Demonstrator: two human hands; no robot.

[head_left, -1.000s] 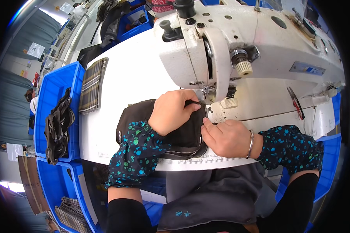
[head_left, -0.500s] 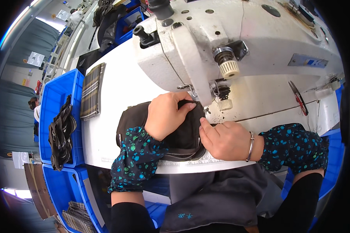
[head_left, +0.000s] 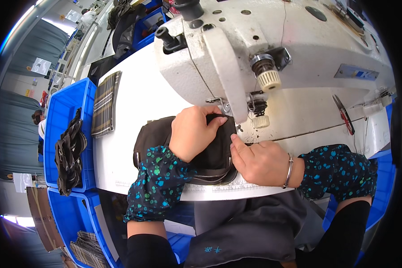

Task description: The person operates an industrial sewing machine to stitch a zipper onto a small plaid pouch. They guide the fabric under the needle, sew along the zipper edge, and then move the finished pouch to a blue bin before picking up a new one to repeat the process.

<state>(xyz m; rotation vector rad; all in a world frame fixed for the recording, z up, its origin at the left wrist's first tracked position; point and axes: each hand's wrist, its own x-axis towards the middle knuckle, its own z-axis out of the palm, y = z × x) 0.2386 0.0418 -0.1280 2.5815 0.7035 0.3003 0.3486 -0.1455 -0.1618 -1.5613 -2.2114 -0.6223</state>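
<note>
A dark brown fabric pouch (head_left: 156, 132) with a zipper along its near edge lies on the white table (head_left: 134, 100), under the head of a white sewing machine (head_left: 183, 71). My left hand (head_left: 193, 134) rests over the pouch, thumb and fingertips pinching its far edge close to the needle area. At the pouch's right side is my right hand (head_left: 261, 163), its fingers bent and drawn together, thumb and index at the edge. The machine's head partly hides the needle, and my left hand covers the middle of the pouch.
Folded plaid fabric (head_left: 106, 105) lies at the table's left. Beside it, a blue bin (head_left: 90, 147) holds dark strips; a lower blue bin (head_left: 60, 214) holds plaid pieces. Red-handled thread snips (head_left: 344, 115) lie at right. A ruler scale (head_left: 228, 188) runs along the near edge.
The machine appears slightly lower and farther right in the picture. Both hands keep their hold on the pouch, with hardly any shift.
</note>
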